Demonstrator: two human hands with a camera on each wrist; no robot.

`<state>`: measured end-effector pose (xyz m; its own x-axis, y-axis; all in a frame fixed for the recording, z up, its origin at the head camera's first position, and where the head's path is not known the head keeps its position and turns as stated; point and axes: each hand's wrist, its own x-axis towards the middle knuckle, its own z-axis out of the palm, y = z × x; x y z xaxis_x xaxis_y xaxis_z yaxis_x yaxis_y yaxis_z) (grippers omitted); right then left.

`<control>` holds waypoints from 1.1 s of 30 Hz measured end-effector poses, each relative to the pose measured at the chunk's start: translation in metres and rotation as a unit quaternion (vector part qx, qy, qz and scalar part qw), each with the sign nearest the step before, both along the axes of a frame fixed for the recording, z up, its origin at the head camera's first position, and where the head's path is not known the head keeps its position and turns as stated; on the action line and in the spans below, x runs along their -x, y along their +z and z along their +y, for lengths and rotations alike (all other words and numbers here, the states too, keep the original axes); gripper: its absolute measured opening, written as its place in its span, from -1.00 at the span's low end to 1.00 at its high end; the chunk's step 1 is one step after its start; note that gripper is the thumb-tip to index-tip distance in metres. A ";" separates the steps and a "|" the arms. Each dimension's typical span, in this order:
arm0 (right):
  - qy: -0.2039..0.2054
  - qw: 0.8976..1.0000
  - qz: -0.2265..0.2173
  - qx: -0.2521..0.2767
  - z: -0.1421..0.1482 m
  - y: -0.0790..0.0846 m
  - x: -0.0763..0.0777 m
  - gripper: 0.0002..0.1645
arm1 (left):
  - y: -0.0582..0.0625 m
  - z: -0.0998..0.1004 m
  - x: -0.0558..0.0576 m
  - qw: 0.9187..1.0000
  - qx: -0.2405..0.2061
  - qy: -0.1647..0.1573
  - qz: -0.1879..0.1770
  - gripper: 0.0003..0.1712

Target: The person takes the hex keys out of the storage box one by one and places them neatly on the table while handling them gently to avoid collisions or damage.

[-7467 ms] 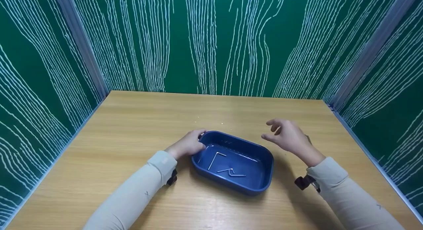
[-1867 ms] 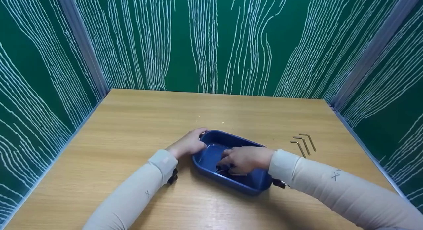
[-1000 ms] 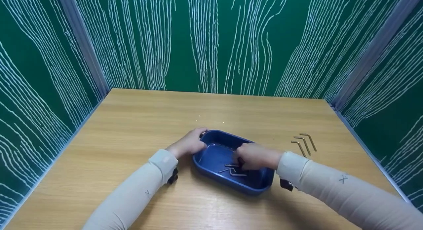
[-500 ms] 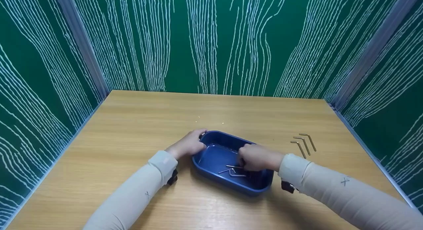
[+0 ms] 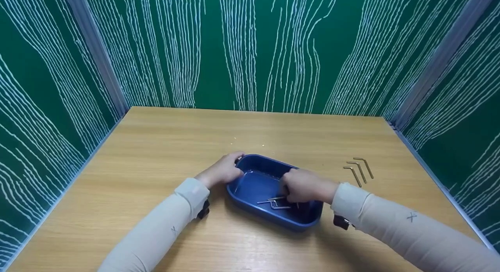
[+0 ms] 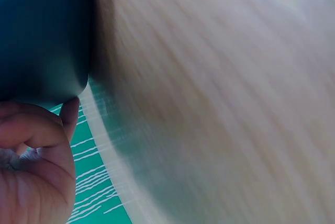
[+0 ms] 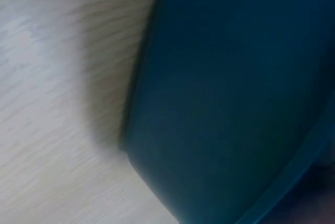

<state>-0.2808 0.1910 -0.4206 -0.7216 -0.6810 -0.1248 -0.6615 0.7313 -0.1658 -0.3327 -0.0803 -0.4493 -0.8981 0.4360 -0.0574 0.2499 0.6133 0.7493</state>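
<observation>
My left hand (image 5: pixel 222 171) grips the left end of a dark blue plastic tub (image 5: pixel 269 217), thumb inside and fingers around the outside. In the left wrist view the tub's wall (image 6: pixel 42 35) rises right beside the curled fingers. My right hand (image 5: pixel 302 186) reaches into the tub's right half, fingers curled down, pinching a silver L-shaped hex key (image 5: pixel 276 198) whose rod sticks out to the left. The fingertips are hidden behind the knuckles. Under that rod, more hex keys (image 5: pixel 282 207) lie overlapping on the tub floor. The right wrist view is mostly the tub's outer wall (image 7: pixel 220 103).
Three brass-toned hex keys (image 5: pixel 358 172) lie side by side, slanted alike, on the wooden table (image 5: pixel 175 135) right of the tub. Tiny pale specks (image 5: pixel 263 145) dot the wood behind the tub. Green panels with white lines (image 5: pixel 211 49) enclose the table at back and sides.
My right hand has come from beyond the tub into it; the hex key that lay at the left is now at its fingers. The three table keys now show. The left hand stays put.
</observation>
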 end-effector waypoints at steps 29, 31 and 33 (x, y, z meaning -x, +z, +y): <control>-0.026 0.994 -0.017 0.102 0.008 0.011 -0.004 -0.92 | -0.003 -0.001 0.001 1.000 -0.010 -0.003 0.011 -0.32; -0.028 0.993 -0.019 0.114 0.008 0.013 -0.004 -0.92 | -0.003 -0.001 0.001 1.000 -0.012 -0.003 0.009 -0.31; -0.029 0.992 -0.022 0.125 0.009 0.014 -0.004 -0.90 | -0.003 -0.001 0.001 1.000 -0.015 -0.004 0.008 -0.32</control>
